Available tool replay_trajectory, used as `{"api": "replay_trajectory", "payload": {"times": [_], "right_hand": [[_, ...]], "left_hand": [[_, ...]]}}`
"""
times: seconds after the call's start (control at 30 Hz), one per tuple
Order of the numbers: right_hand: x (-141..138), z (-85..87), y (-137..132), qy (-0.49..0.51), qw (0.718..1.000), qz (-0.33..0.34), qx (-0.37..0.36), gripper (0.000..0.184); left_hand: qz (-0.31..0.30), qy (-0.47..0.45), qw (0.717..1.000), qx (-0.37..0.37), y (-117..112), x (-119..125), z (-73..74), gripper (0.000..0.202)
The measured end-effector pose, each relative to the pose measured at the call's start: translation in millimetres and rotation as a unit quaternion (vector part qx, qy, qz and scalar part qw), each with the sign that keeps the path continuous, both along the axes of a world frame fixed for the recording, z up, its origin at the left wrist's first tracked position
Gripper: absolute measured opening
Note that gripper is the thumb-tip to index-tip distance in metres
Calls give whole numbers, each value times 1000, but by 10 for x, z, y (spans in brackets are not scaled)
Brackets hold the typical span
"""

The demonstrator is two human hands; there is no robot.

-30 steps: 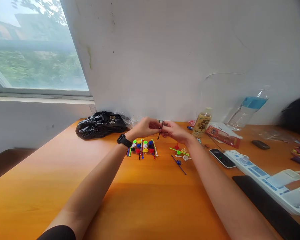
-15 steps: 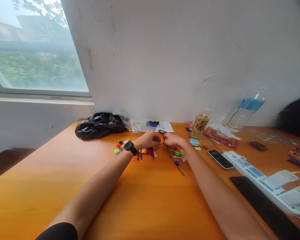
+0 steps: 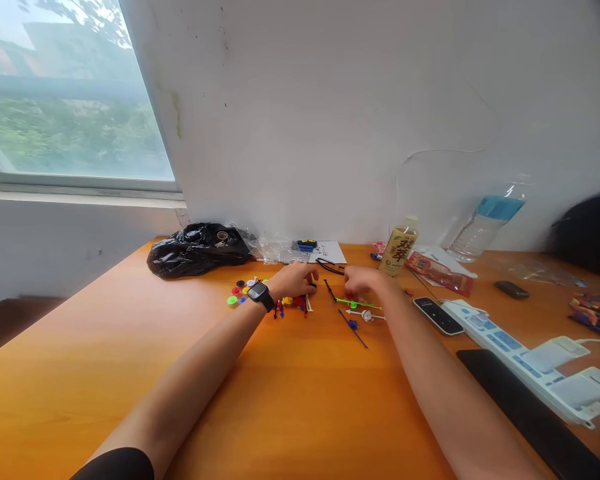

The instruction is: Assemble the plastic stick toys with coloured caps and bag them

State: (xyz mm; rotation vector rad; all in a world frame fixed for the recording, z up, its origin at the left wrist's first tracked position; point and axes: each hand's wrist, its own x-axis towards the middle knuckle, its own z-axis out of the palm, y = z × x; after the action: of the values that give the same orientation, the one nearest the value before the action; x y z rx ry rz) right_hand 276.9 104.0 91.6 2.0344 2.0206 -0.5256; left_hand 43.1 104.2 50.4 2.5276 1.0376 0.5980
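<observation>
My left hand [image 3: 296,280], with a black watch [image 3: 261,294] on its wrist, hovers over the left group of small plastic parts. Its fingers are curled, and a small black piece [image 3: 313,286] shows at the fingertips. Below it lie a yellow round part [image 3: 287,301] and small red, blue and white arrow sticks. My right hand [image 3: 363,280] reaches down with bent fingers by a red part [image 3: 349,295]; what the fingertips grip is hidden. Nearest to it are a green stick [image 3: 353,304], a white arrow [image 3: 367,315], a blue stick [image 3: 353,325] and a black stick [image 3: 329,289].
A black plastic bag [image 3: 197,250] lies at the back left beside clear wrapping [image 3: 275,250]. To the right stand a yellow-labelled bottle [image 3: 399,250] and a large clear bottle [image 3: 485,227]. A power strip [image 3: 505,353] and a white-rimmed black device [image 3: 438,316] lie near my right forearm.
My right hand has moved right, away from the left hand, to the red part. The black stick and the whole white arrow show now. My left hand stays almost in place.
</observation>
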Motion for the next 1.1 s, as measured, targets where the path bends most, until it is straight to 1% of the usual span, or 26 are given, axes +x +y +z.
{"api": "replay_trajectory", "payload": {"times": [0.07,0.13,0.27,0.37,0.4,0.43,0.47,0.5,0.57,0.6,0.63,0.7,0.8,0.87,0.93,1.1], "right_hand": [[-2,-18,-3,11,1000,-3,17,37],[11,-11,-8,26,999,-7,46,40],[67,74,-4,71,988,-29,134,45],[42,165,-6,123,974,-33,188,37],[8,197,-18,151,968,-28,201,31],[-37,230,-39,199,958,-21,206,25],[-90,265,-69,269,941,-10,204,21],[-147,299,-107,353,916,3,192,20],[-256,363,-194,521,840,24,149,24],[-302,388,-234,578,806,28,126,26],[-337,407,-267,611,784,25,108,29],[-380,418,-302,639,764,5,87,30],[-391,374,-286,664,745,-24,64,27],[-384,326,-258,673,737,-34,55,25],[-374,279,-235,671,739,-31,49,23],[-346,193,-200,659,752,8,23,27]], "left_hand": [[-2,-16,1000,14,12,-14,18,27],[-8,-42,999,28,24,-40,67,25],[-12,-96,995,40,18,-97,229,21],[-13,-137,990,42,-40,-95,371,23],[-14,-151,987,45,-69,-84,417,25],[-15,-167,985,48,-102,-69,461,28],[-17,-182,982,50,-135,-51,502,32],[-20,-196,979,53,-166,-34,538,34],[-30,-222,973,61,-212,-10,597,34],[-33,-231,970,67,-225,-7,618,31],[-36,-238,968,73,-231,-10,634,27],[-39,-242,966,78,-227,-30,652,21],[-48,-227,971,57,-208,-73,654,21],[-61,-216,974,40,-200,-89,648,21],[-77,-213,974,31,-198,-91,640,18],[-94,-208,973,10,-179,-78,610,14]]}}
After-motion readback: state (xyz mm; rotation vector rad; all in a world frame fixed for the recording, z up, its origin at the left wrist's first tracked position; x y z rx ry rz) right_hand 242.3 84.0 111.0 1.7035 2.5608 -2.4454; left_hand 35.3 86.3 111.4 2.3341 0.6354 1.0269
